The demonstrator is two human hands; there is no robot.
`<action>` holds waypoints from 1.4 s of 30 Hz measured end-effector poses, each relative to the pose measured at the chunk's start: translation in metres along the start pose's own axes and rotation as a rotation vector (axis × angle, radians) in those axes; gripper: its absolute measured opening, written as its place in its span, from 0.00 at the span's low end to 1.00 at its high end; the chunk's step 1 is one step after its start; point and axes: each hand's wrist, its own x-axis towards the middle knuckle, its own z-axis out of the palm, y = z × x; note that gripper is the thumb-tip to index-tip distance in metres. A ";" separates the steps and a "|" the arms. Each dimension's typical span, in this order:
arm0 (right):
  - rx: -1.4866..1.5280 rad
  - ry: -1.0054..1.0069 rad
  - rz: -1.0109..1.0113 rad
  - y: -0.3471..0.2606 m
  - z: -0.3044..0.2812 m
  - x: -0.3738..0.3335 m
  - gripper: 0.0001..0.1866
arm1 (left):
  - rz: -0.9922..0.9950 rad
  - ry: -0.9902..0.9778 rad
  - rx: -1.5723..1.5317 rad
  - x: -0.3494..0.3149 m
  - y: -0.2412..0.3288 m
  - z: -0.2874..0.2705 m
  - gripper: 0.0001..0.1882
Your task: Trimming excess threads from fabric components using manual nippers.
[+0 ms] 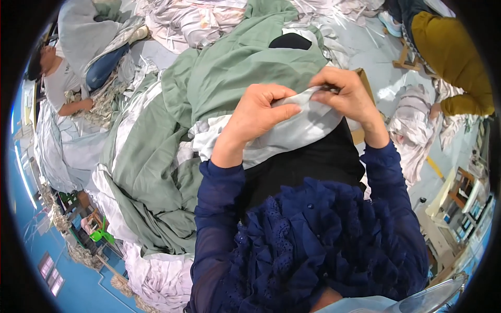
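Both of my hands pinch the edge of a piece of white fabric [308, 125] held above my lap. My left hand [257, 113] grips it between thumb and fingers. A short way to the right, my right hand [345, 94] is closed on the same edge, its fingertips partly hidden by the cloth. From there the white fabric hangs down over my black garment [308, 161]. Beyond it and to the left spreads a large green cloth [240, 78], heaped over other white cloth. Dark blue sleeves cover my forearms.
A person [65, 83] sits at the far left among piled fabric. At the upper right, another person in mustard clothing [451, 57] bends beside a bundle of pale cloth [412, 115]. A cardboard box [360, 83] stands behind my right hand. Machinery [451, 208] lines the right side.
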 end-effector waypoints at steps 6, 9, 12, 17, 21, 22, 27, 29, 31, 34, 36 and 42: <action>-0.085 0.124 0.187 -0.020 -0.063 -0.039 0.11 | -0.114 0.077 0.325 -0.038 0.010 -0.035 0.11; -0.288 0.080 0.203 -0.070 -0.111 -0.064 0.18 | 0.043 -0.029 0.415 -0.066 0.019 -0.047 0.16; -0.308 0.267 -0.163 -0.101 -0.162 -0.116 0.15 | 0.306 -0.327 0.454 -0.098 0.071 -0.022 0.15; -0.131 0.776 -0.033 -0.064 -0.211 -0.123 0.08 | 0.619 -0.310 0.246 -0.096 0.085 -0.008 0.11; -0.414 0.199 0.155 0.043 -0.158 -0.021 0.11 | 0.089 0.094 0.239 -0.059 0.026 -0.043 0.09; -0.266 0.244 0.155 0.065 -0.143 -0.013 0.11 | -0.030 0.191 0.002 -0.052 0.004 -0.049 0.08; -0.061 0.432 0.153 0.141 -0.100 0.012 0.07 | -0.142 0.279 -0.044 -0.039 -0.039 -0.064 0.06; 0.058 0.493 0.248 0.145 -0.084 0.015 0.06 | -0.137 0.312 -0.071 -0.028 -0.046 -0.067 0.06; -0.093 0.526 0.256 0.135 -0.073 0.016 0.07 | -0.148 0.320 -0.113 -0.023 -0.042 -0.068 0.06; -0.297 0.804 0.123 0.107 -0.055 0.015 0.09 | -0.155 0.319 -0.157 -0.020 -0.045 -0.073 0.06; 0.038 0.707 0.366 0.086 -0.045 0.009 0.11 | -0.158 0.302 -0.156 -0.021 -0.046 -0.079 0.06; 0.322 0.624 0.412 0.065 -0.015 -0.002 0.09 | -0.221 0.310 -0.129 -0.021 -0.040 -0.081 0.07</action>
